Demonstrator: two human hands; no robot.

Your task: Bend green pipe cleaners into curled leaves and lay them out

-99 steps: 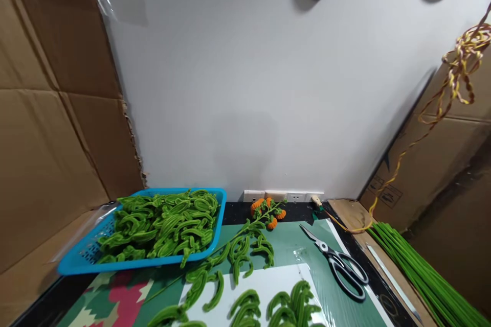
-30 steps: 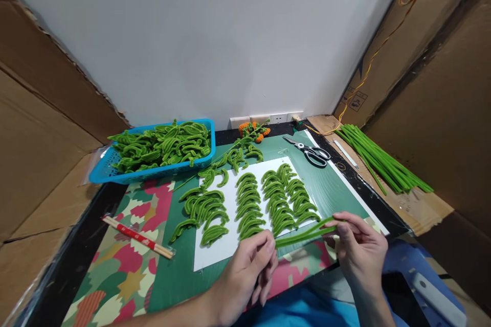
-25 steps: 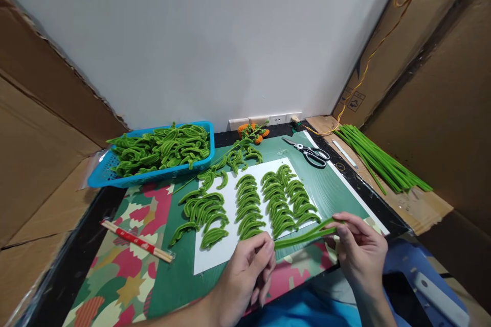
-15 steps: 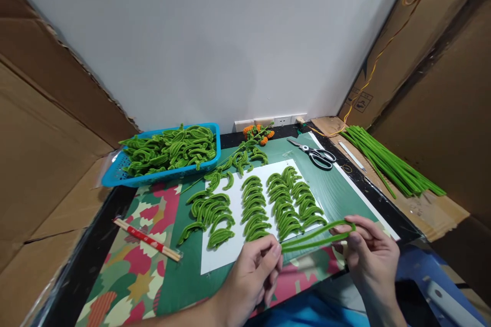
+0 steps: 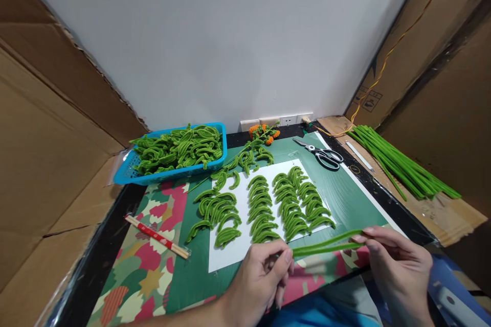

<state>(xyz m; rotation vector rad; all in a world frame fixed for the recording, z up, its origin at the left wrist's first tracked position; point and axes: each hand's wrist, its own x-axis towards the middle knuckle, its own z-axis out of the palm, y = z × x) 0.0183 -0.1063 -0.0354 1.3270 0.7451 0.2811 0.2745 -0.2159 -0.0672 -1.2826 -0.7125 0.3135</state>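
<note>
Both left hand (image 5: 266, 269) and right hand (image 5: 401, 264) pinch your chenille strands (image 5: 326, 249); uneven tugging (easily done) could misalign them.

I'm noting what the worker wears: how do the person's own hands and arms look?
The left hand and right hand wear no gloves, and no ring shows. The left forearm and right wrist are bare where visible: no sleeve, watch or cable. Bright blue cloth below the table edge may be clothing.
</note>
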